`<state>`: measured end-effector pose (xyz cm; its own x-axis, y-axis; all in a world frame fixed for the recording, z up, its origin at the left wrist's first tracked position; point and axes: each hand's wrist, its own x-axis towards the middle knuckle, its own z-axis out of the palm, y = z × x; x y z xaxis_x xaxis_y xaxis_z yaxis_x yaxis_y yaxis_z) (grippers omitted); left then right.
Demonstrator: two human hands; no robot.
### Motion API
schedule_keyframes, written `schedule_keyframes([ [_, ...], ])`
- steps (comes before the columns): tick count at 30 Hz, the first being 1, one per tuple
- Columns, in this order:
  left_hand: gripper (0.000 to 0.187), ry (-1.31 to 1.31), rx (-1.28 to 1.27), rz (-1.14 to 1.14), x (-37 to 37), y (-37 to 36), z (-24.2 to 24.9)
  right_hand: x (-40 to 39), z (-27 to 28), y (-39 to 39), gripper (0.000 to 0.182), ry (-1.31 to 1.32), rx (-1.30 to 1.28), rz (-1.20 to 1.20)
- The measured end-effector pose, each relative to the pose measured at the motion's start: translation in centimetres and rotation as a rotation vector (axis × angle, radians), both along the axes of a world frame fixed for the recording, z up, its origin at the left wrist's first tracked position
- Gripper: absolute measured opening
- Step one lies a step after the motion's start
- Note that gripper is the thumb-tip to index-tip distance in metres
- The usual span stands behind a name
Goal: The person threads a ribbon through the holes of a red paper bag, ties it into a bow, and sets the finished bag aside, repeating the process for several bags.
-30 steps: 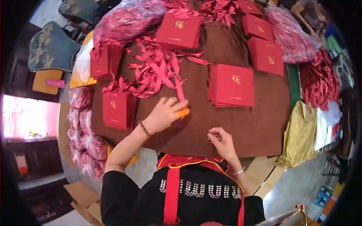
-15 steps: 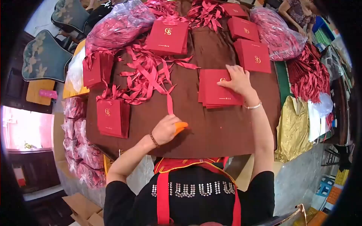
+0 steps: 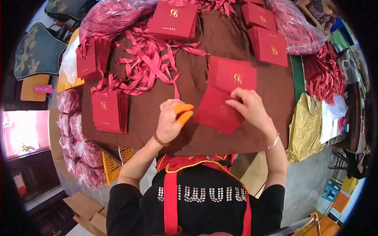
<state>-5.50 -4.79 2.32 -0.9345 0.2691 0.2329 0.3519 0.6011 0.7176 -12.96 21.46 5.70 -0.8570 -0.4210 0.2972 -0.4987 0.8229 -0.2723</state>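
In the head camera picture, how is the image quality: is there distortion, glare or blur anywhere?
Head view: strong fisheye bending, with black corners around a round image. A window at the left edge is blown out to pink-white glare. The brown table is evenly lit, and the right hand on the red flat bag looks sharp; the gold logos stay readable. Things near the rim are stretched and softer.

I work in a small packing workshop. My brown table (image 3: 220,137) is heaped with loose red ribbons (image 3: 149,63) at eleven o'clock, flat red gift bags (image 3: 271,47) at one, and plastic sacks of ribbon (image 3: 75,149) at nine. Cardboard boxes (image 3: 84,210) sit on the floor at seven.
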Motion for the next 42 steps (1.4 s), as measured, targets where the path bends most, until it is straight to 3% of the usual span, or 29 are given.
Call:
schedule_keyframes([
  [2, 0.016, 0.114, 0.071, 0.082, 0.3, -0.2, 0.4, 1.9, 0.4, -0.1, 0.021, -0.344, -0.253, 0.082],
  [4, 0.016, -0.059, 0.204, 0.044, 1.0, -0.8, -0.3, 3.2, 0.5, -0.1, 0.019, -0.482, -0.337, 0.112],
  [6, 0.017, -0.474, 0.803, 0.026, 1.8, -0.8, -0.2, 4.4, -0.3, -0.2, 0.018, -0.812, -0.441, 0.138],
  [7, 0.02, -0.549, 0.834, 0.003, 2.0, -0.9, -0.4, 5.2, -1.4, -0.3, 0.017, -0.825, -0.45, 0.171],
  [10, 0.021, -0.765, 0.787, -0.022, 2.9, -1.0, -1.1, 6.8, -3.8, -1.0, 0.017, -0.937, -0.47, 0.182],
  [12, 0.019, -0.718, 0.659, -0.036, 3.6, -0.6, -1.3, 7.5, -4.3, -1.5, 0.018, -1.032, -0.467, 0.165],
  [14, 0.017, -0.753, 0.263, -0.025, 4.0, -0.1, -0.4, 8.2, -5.1, -2.0, 0.018, -1.049, -0.508, 0.114],
  [15, 0.015, -0.55, 0.206, -0.052, 4.4, 0.2, -0.4, 8.4, -5.0, -2.2, 0.02, -1.089, -0.541, 0.082],
  [19, 0.014, -0.271, 0.009, -0.102, 5.1, 0.4, -1.1, 8.9, -5.1, -2.8, 0.023, -1.054, -0.549, 0.073],
  [23, 0.013, -0.236, 0.007, -0.051, 5.5, 0.9, -1.7, 9.4, -5.2, -3.4, 0.026, -1.075, -0.573, 0.041],
  [31, 0.009, -0.198, -0.235, -0.032, 5.8, 1.3, -1.9, 9.9, -5.0, -3.7, 0.027, -1.138, -0.606, 0.011],
  [37, 0.009, -0.289, -0.191, -0.049, 5.5, 1.7, -0.9, 10.1, -5.1, -3.5, 0.028, -1.204, -0.647, 0.013],
  [42, 0.011, -0.382, -0.159, -0.065, 5.5, 1.0, -0.5, 10.5, -6.3, -3.1, 0.029, -1.327, -0.833, 0.013],
])
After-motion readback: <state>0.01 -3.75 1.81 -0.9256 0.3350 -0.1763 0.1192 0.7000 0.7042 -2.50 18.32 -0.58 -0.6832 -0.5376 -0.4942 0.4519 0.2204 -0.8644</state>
